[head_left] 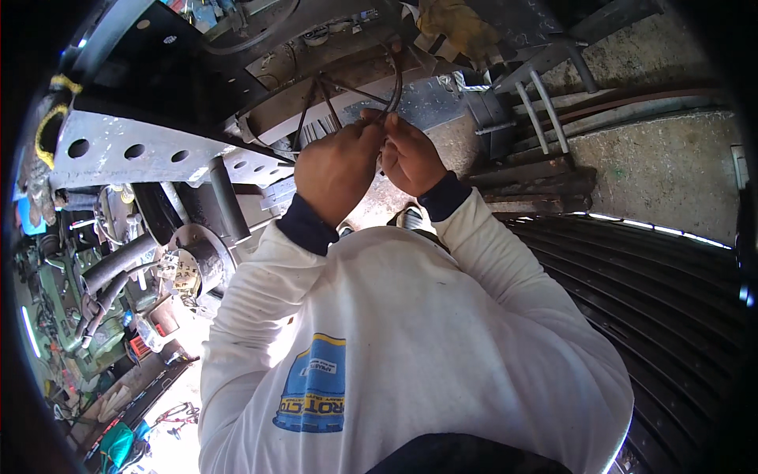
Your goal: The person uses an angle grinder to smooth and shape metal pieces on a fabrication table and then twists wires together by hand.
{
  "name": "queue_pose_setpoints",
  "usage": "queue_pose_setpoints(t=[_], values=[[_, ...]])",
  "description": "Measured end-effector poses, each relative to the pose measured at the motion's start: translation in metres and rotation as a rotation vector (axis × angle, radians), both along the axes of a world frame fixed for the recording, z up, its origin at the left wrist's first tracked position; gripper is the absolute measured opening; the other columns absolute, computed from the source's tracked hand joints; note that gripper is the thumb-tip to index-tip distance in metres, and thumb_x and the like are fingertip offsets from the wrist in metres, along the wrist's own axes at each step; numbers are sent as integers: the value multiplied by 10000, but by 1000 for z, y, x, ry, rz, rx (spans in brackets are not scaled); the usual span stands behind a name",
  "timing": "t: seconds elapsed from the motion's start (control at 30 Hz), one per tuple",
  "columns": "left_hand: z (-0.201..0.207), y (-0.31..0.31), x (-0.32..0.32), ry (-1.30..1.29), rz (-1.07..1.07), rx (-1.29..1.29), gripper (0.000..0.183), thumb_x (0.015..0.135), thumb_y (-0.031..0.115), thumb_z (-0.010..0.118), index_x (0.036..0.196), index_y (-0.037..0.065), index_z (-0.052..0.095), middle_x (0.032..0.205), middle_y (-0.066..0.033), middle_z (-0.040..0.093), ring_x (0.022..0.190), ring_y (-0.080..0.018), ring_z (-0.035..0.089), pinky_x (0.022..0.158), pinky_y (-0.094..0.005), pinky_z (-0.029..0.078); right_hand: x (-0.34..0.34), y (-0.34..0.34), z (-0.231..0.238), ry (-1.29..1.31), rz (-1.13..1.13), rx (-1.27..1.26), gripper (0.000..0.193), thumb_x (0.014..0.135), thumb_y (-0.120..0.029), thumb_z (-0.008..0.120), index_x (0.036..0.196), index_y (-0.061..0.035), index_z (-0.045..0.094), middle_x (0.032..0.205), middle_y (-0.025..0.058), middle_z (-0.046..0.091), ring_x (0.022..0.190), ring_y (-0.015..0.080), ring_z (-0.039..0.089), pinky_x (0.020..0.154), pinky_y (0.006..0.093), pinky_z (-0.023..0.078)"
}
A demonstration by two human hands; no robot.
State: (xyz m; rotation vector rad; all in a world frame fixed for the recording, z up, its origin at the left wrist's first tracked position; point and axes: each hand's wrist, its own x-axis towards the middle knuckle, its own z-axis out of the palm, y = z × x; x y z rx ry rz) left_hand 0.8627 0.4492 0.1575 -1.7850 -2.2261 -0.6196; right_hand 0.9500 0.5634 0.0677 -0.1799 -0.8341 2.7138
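Observation:
Both my hands are raised in front of my chest, close together at the top middle. My left hand (335, 170) is closed, its thumb and fingers pinching a dark cable (397, 75) that curves up and away from me. Beside it, my right hand (414, 158) has its fingertips bent in on the same cable, against the left fingertips. The exact spot of the grip is hidden between the fingers. Thin dark rods or strips (354, 90) fan out just beyond the hands, against a brownish metal beam; whether they join the cable I cannot tell.
A pale metal beam with round holes (134, 150) runs along my left. Tan work gloves (454, 31) lie at the far side. Two metal bars (545, 110) stick out at the right, above stacked steel lengths (537, 186). Corrugated dark sheeting (655, 292) is at lower right.

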Motion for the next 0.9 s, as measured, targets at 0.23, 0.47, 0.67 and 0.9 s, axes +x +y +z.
queue_pose_setpoints(t=[0.23,0.47,0.67,0.9], values=[[-1,5,-14,158,-58,134,107,772,175,672,869,150,633,628,-22,496,549,-211,550,464,-350,436,-4,3,-10,157,46,-53,355,974,-335,524,1192,-56,549,1018,12,625,919,99,575,801,263,433],[-1,2,-30,119,-123,117,188,682,208,721,649,125,554,617,-31,464,540,-213,521,466,-355,419,-12,-6,-6,-15,-123,127,246,951,-310,582,1000,-69,563,901,19,613,834,104,546,780,279,423],[0,4,-41,129,-171,115,205,655,206,719,613,125,535,595,-36,444,510,-223,514,444,-369,415,-15,-17,3,-148,-281,218,233,955,-301,581,956,-69,551,847,25,610,764,106,554,727,277,443],[-10,3,-31,117,-130,147,211,676,185,718,619,127,522,593,-34,441,512,-215,514,448,-361,413,-10,-9,4,-155,-199,158,243,933,-307,617,960,-70,569,826,8,600,738,86,538,690,243,421]])
